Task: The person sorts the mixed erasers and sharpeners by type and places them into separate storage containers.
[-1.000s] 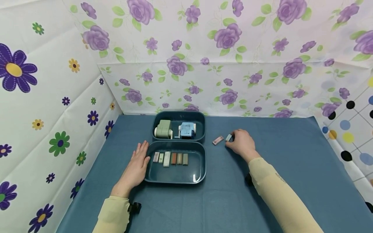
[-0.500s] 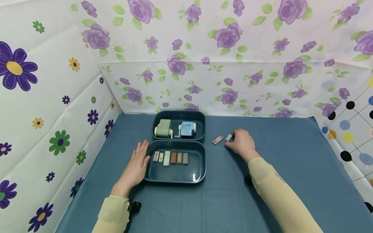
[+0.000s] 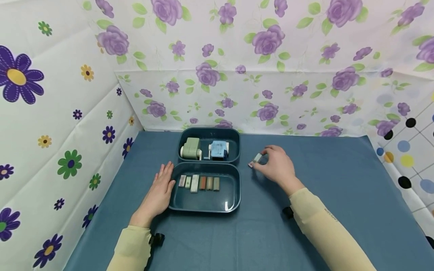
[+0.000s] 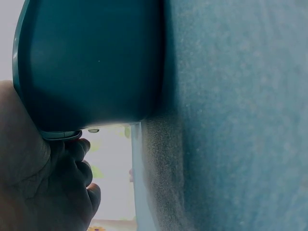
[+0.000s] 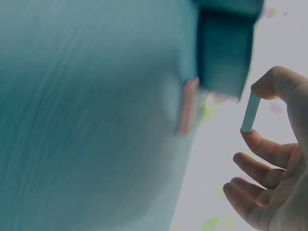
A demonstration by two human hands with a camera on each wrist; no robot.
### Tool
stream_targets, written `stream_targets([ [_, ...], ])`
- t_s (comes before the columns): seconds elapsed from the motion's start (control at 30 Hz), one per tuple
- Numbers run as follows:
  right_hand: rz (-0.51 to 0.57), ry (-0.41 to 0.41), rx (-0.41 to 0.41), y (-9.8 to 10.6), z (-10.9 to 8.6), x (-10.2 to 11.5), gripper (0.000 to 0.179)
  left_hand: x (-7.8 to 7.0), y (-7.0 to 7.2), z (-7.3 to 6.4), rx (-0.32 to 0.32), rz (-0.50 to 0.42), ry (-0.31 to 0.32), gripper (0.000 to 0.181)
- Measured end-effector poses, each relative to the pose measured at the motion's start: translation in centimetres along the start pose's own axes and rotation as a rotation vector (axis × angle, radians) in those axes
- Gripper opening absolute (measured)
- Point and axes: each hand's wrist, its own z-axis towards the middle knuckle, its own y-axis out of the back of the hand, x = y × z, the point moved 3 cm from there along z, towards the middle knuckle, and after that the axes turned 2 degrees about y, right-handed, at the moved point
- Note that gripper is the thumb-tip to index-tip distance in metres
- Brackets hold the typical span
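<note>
My right hand pinches a small pale blue-green eraser between thumb and a fingertip, its other fingers spread loosely. In the right wrist view the eraser is held up off the table. A pink eraser lies on the cloth, partly covered by the held one in the head view. My left hand rests with straight fingers along the left rim of the front dark-teal tray. Inside that tray is a row of several erasers, among them a longer white one and an orange-brown one.
Right behind the front tray stands a second dark-teal tray, holding a green crank pencil sharpener and a blue one. A blue cloth covers the table. Floral sheets rise at the back and sides.
My right hand has lifted the blue-green eraser from the cloth and moved left with it, over the pink eraser. The left hand stays at the tray.
</note>
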Motion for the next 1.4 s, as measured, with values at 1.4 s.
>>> stream_targets([
  [1.4,-0.342,0.288,0.304,-5.0,-2.2,11.8,0.039,0.3,0.0,0.0,-0.002,-0.011,-0.01,0.059],
])
